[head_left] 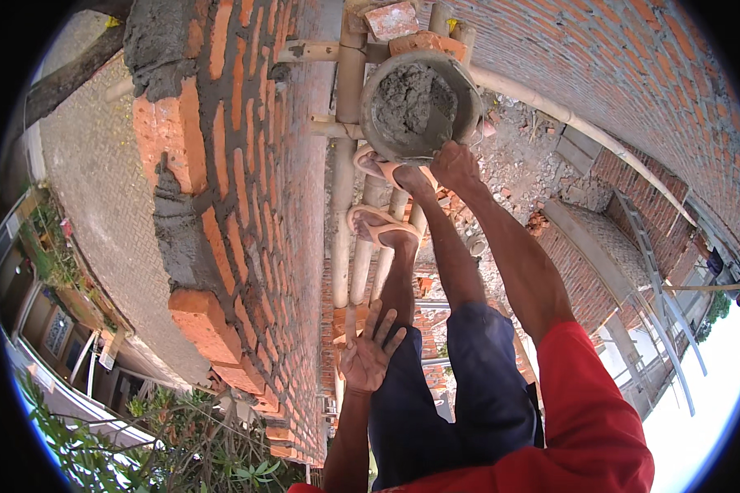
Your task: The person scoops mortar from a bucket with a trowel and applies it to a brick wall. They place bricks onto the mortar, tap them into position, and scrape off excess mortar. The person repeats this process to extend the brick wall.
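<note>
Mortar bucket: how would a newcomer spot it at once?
Look just right of the left brick wall to the bamboo poles. Near their upper end, at the right hand, is the round mortar bucket; its wet grey filling sets it apart from the blocky orange brick above it.

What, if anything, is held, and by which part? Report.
The right hand grips what looks like a trowel, apparently by the handle; the left hand holds nothing.

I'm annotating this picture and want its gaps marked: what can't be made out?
Head view:
Inside the right hand: hidden by its curled fingers.
Floor of the round grey bucket: covered by wet grey mortar.
Red shirt, left sleeve: mostly cut off by the lower edge.
</note>
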